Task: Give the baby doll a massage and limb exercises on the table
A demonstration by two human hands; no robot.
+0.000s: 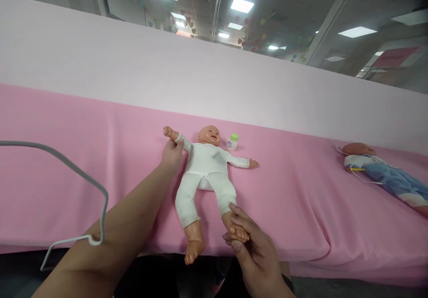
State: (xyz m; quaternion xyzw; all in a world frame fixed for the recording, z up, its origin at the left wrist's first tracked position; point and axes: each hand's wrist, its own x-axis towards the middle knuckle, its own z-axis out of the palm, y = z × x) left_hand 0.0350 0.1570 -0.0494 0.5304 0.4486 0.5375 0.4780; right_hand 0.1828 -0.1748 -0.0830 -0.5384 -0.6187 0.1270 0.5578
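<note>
A baby doll [206, 162] with a white cloth body lies on its back on a pink sheet [281, 191], its head toward the wall. My left hand [173, 155] is closed round the doll's arm on the left, just below the doll's hand. Near the front edge of the sheet, my right hand [257, 246] holds the doll's foot [239, 232] on the right, fingers behind it and thumb below. The other foot [195, 249] rests free near the edge. Beside the doll's head stands a small clear bottle [232, 142] with a green cap.
Another doll [388, 171] in blue and white clothes lies at the far right, with thin tubing about it. A bent grey metal rod [76, 168] crosses the left side above my forearm. Behind the sheet rises a white wall [200, 75] below glass.
</note>
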